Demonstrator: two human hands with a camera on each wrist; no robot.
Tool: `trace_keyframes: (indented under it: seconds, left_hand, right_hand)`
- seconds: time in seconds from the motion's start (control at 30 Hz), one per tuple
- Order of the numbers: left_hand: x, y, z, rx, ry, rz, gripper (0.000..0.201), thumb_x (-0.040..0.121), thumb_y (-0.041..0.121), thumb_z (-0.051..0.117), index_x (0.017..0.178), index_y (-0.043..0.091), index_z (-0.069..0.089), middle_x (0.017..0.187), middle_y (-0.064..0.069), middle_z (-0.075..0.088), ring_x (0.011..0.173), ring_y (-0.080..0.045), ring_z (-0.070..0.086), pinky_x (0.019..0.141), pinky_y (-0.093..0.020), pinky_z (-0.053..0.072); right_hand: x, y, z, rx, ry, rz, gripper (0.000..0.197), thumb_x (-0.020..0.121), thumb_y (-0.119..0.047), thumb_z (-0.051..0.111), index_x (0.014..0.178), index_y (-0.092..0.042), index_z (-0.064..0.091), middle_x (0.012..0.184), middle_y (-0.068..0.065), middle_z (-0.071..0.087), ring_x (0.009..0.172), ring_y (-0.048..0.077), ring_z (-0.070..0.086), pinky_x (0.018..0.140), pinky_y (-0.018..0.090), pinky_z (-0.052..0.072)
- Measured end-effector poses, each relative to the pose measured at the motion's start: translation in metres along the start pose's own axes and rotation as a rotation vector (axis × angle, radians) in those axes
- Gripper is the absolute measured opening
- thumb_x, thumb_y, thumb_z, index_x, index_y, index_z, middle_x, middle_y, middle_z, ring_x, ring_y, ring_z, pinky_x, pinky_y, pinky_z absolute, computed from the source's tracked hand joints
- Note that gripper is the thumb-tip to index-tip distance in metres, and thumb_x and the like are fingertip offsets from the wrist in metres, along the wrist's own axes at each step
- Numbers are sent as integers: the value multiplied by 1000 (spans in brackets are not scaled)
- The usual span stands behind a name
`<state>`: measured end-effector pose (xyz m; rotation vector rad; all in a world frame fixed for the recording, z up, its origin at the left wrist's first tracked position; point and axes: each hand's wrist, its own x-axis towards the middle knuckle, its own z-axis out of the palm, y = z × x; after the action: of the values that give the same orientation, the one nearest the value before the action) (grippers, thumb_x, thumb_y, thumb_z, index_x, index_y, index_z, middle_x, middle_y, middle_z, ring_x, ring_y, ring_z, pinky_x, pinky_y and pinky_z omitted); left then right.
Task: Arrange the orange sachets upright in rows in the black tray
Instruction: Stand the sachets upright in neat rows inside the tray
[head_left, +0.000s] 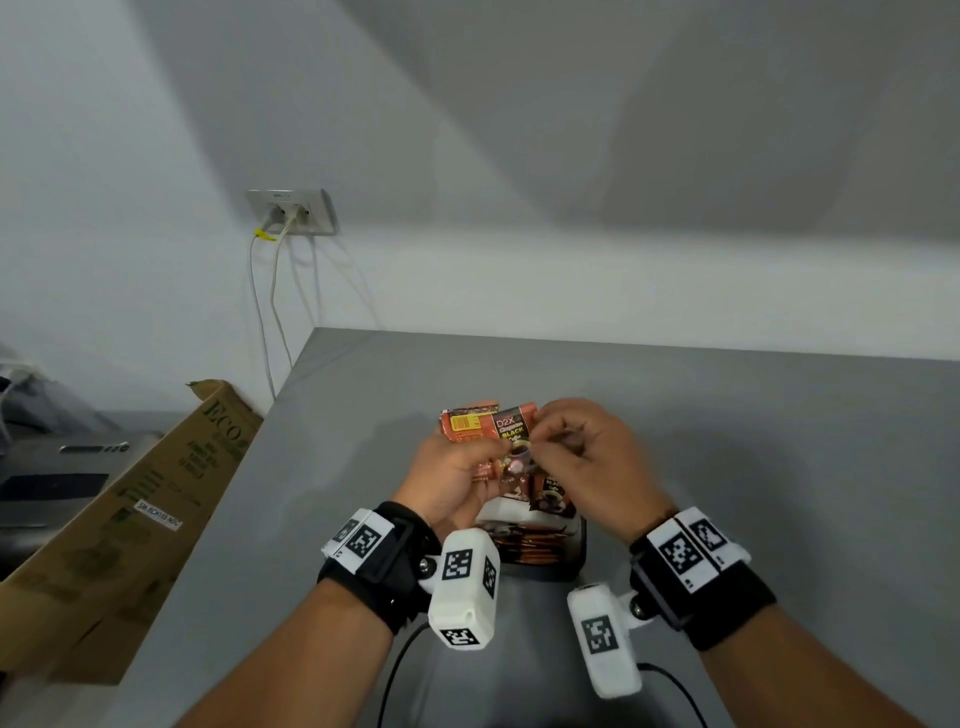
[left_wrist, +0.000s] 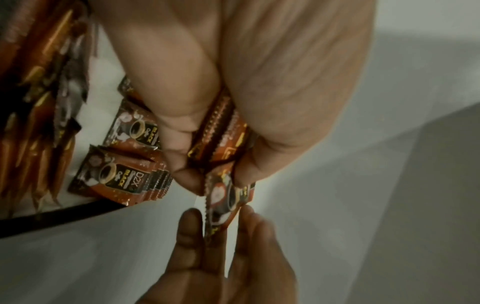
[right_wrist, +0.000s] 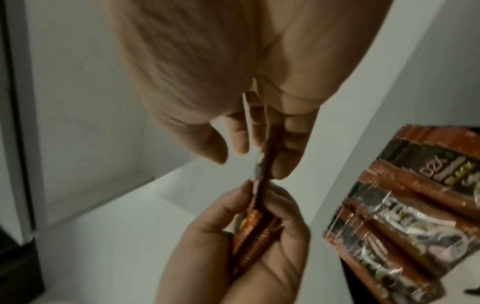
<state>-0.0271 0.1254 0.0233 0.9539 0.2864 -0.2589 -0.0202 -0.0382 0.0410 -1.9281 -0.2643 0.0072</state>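
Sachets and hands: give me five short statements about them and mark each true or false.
1. The left hand holds a bunch of orange sachets. True.
2. The right hand rests flat on the table. False: it pinches one sachet at the bunch.
3. Some sachets already stand in the black tray. True.
4. The tray sits by the far wall. False: it lies close to the person, below the hands.
5. A cardboard box stands left of the table. True.
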Motion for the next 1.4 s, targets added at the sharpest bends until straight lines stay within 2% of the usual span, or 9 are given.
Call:
trace_keyframes:
  seconds: [0.13,0.23,0.5,0.7,0.8,0.93,1.1,1.27,1.4]
  left_hand:
    - [-3,-1,-1,39,-8,-9,39,85,-4,61,123,-5,57,112,-29,67,87,-35,68,72,-43,58]
    - [-3,1,-7,-28,25,-79,30,94,7,42,117,-3,58,103,-26,68,87,-37,66,74,-47,59]
    - [-4,-5,-11,183,1,20,38,92,-1,62,128,-5,51,97,-17,72,81,-30,72,67,-40,59]
    - [-1,2,-20,30,136,-136,27,91,38,64,94,11,70,76,-9,63,64,-18,58,59,-30,50]
    - [3,4,-24,-9,165,-65,6,88,8,66,93,11,65,82,-14,67,65,-22,64,58,-32,54]
    - [4,14,-30,103,270,156,21,81,-17,62,92,2,63,85,-19,70,71,-30,71,64,-39,59]
    - [-2,8,-19,272,147,196,47,77,-20,66,112,11,60,98,-21,69,91,-37,67,86,-54,52]
    - [-8,7,-16,134,81,82,31,92,-8,50,122,-2,55,109,-28,67,88,-37,69,69,-47,59]
    - [-8,8,-24,92,60,29,34,95,-5,49,128,-1,51,106,-26,69,92,-38,70,77,-52,60]
  right_hand:
    - [6,3,0,58,-72,177,47,81,-12,79,121,-26,60,101,-6,73,88,8,72,78,29,59]
    - [10,5,-3,189,-33,243,37,84,2,73,114,-19,65,100,1,75,92,17,72,84,34,57]
    - [12,-5,5,575,-189,461,26,92,12,52,96,-8,68,82,7,75,77,21,69,71,34,55]
    - [14,-3,-1,-11,-7,47,30,86,-3,70,83,-32,76,87,-9,74,84,8,70,78,28,57]
    - [6,-1,1,-115,-81,-105,38,83,2,73,92,-34,79,91,-12,72,87,4,67,80,18,52]
    - [-3,2,-3,189,-82,100,41,85,11,67,98,-27,75,91,-5,78,85,9,72,80,22,56]
    - [2,0,6,369,-152,340,31,89,11,58,106,-11,71,101,10,77,93,24,72,82,34,57]
    - [4,0,14,357,-115,412,22,97,-1,54,105,-12,70,98,7,77,83,17,70,76,32,55]
    - [7,-3,8,592,-25,420,22,99,1,50,108,-11,66,96,9,75,82,19,69,76,36,54]
